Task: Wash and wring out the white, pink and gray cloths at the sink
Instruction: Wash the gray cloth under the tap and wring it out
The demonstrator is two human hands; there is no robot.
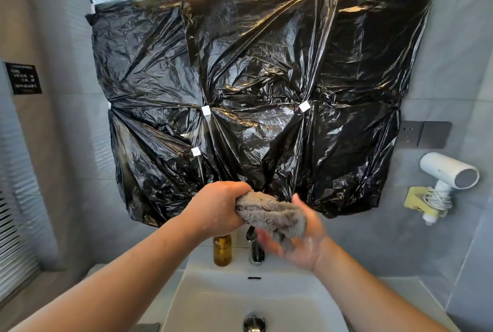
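Note:
A bunched gray cloth (272, 215) is held up above the white sink (213, 297), in front of the tap. My left hand (217, 207) grips its left end in a fist. My right hand (301, 238) is under the cloth's right end, palm up with fingers mostly straight, and the cloth lies across it. Both hands look wet. No white or pink cloth is in view.
A chrome tap (256, 249) stands behind the basin, with an amber bottle (222, 250) to its left. The drain (254, 323) is at the bottom. Black plastic sheeting (253, 86) covers the mirror. A white hair dryer (450, 174) hangs on the right wall.

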